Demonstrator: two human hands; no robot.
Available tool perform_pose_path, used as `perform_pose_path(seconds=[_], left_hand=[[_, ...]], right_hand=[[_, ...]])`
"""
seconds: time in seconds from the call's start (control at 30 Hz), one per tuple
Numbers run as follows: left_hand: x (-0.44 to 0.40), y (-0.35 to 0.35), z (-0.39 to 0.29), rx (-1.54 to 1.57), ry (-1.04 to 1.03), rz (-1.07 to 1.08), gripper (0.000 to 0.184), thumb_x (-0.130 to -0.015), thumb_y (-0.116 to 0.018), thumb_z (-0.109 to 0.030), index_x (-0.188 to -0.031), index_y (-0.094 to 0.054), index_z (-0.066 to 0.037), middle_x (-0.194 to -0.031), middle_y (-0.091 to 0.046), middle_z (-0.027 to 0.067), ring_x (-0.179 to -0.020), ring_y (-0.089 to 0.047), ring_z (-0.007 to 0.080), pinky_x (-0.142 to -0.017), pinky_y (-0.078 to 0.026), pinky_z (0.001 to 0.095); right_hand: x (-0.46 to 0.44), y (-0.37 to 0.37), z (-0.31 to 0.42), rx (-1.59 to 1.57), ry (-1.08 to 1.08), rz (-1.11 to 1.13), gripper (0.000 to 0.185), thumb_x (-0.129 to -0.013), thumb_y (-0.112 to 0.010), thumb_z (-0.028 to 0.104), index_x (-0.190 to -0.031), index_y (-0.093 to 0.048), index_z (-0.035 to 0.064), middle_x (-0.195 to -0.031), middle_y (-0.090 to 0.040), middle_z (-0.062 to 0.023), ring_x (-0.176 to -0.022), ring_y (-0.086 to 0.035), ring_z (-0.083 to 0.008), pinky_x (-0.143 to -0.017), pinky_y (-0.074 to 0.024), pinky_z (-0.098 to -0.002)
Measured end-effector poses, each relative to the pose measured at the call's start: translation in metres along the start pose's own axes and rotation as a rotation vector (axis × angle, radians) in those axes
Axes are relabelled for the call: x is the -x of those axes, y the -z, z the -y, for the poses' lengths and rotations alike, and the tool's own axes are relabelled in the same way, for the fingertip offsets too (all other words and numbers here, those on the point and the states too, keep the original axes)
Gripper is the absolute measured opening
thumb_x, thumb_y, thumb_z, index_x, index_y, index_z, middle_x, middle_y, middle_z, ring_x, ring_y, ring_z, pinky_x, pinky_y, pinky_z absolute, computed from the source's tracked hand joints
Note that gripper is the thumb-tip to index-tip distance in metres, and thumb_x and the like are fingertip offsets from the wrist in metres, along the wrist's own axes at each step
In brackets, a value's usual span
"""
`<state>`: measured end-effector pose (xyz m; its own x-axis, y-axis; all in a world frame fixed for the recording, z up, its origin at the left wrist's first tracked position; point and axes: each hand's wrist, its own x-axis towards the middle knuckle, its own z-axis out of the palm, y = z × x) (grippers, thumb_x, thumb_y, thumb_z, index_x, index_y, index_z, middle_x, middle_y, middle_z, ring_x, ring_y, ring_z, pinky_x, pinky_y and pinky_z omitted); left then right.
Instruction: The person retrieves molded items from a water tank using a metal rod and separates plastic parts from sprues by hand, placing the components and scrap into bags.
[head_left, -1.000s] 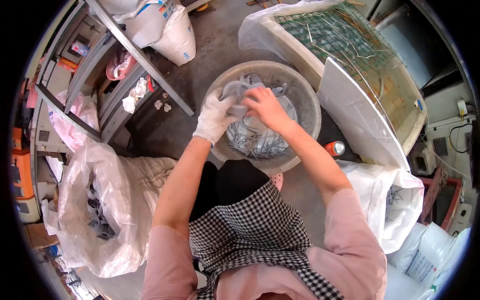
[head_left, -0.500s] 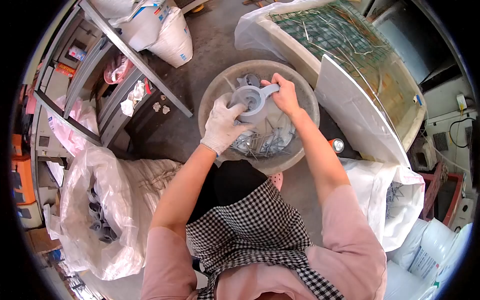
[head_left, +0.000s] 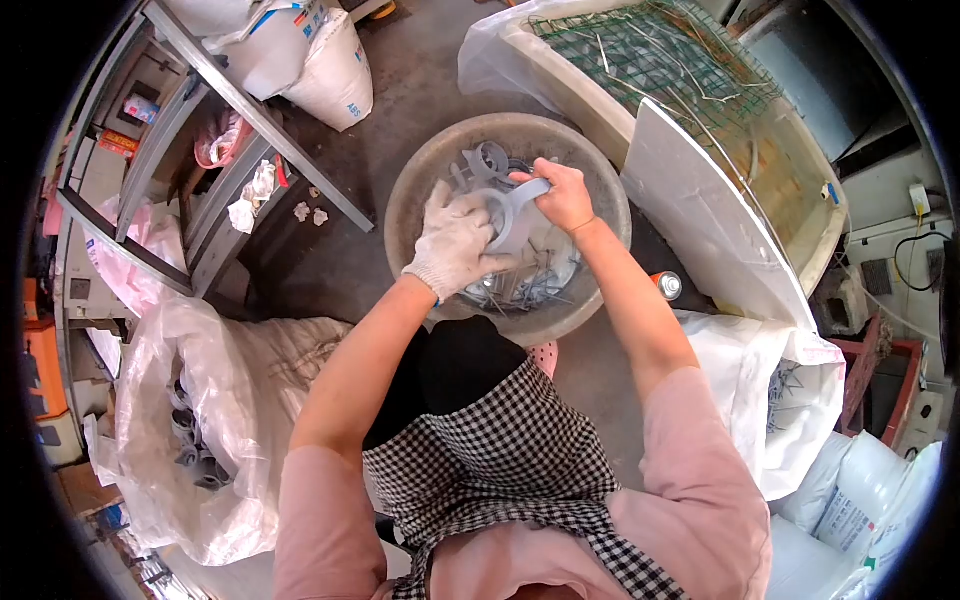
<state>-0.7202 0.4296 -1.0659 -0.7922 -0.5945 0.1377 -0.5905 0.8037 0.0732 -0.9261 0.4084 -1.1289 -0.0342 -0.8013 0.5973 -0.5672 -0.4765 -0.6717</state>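
A grey plastic ring-shaped part with a handle (head_left: 512,208) is held over a round grey basin (head_left: 408,160). My left hand (head_left: 452,240), in a white knitted glove, grips the ring's left side. My bare right hand (head_left: 566,197) is closed round the end of its handle. Behind them in the basin lie more grey ring parts (head_left: 487,160). Below the held part, a heap of thin grey sticks (head_left: 528,285) lies in the basin. My left palm and part of the ring are hidden by the glove.
An open plastic sack of grey parts (head_left: 235,400) stands at left, a metal frame (head_left: 260,115) above it. To the right are a spray can (head_left: 667,286), a leaning white board (head_left: 710,215), a white sack (head_left: 740,390) and a large tub with green mesh (head_left: 815,240).
Both hands came together on a grey ring part, lifted it into view, and now tilt it. My right hand has taken hold of its handle. The whole view has shifted slightly.
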Motion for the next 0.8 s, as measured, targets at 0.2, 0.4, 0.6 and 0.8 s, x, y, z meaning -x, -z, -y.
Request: perform_pose_path(seconds=[0.2,0.4,0.6,0.8], left_hand=[[0.0,-0.005,0.006,0.048,-0.012,-0.121,0.054,-0.067,-0.07,-0.05,-0.094,-0.066,-0.003,-0.106,-0.062,0.0069,-0.114,-0.047,0.0239,-0.103,-0.027,0.0522],[0.003,0.006,0.01,0.084,0.042,-0.275,0.051,-0.067,-0.07,-0.049,-0.089,-0.066,-0.003,-0.103,-0.061,0.0073,-0.111,-0.048,0.0238,-0.103,-0.028,0.0453],[0.016,0.032,0.017,0.132,0.142,-0.277,0.05,-0.065,-0.072,-0.048,-0.083,-0.065,-0.002,-0.098,-0.062,0.0097,-0.108,-0.05,0.0254,-0.103,-0.029,0.0472],[0.146,0.123,0.059,-0.034,0.546,-0.236,0.041,-0.067,-0.078,-0.018,-0.103,-0.065,-0.003,-0.11,-0.06,0.0131,-0.111,-0.051,0.0324,-0.1,-0.035,0.0432]], right_hand=[[-0.002,-0.004,0.004,0.092,-0.222,0.033,0.031,-0.075,-0.075,0.018,-0.066,-0.05,0.0028,-0.061,-0.055,-0.0168,-0.059,-0.057,-0.0366,-0.055,-0.0455,-0.0387],[-0.012,0.021,-0.001,-0.069,-0.709,0.319,0.019,-0.08,-0.069,0.022,-0.079,-0.067,0.0024,-0.071,-0.062,-0.0202,-0.065,-0.06,-0.0357,-0.064,-0.0464,-0.0414],[-0.007,-0.014,-0.002,-0.095,-0.351,0.129,0.028,-0.084,-0.066,0.029,-0.088,-0.069,0.0005,-0.073,-0.064,-0.0196,-0.062,-0.059,-0.026,-0.065,-0.0465,-0.0385],[0.021,-0.104,-0.044,-0.394,-0.384,0.411,0.067,-0.072,-0.077,0.036,-0.123,-0.049,0.002,-0.105,-0.063,-0.0216,-0.093,-0.061,-0.0292,-0.084,-0.0461,-0.0367]])
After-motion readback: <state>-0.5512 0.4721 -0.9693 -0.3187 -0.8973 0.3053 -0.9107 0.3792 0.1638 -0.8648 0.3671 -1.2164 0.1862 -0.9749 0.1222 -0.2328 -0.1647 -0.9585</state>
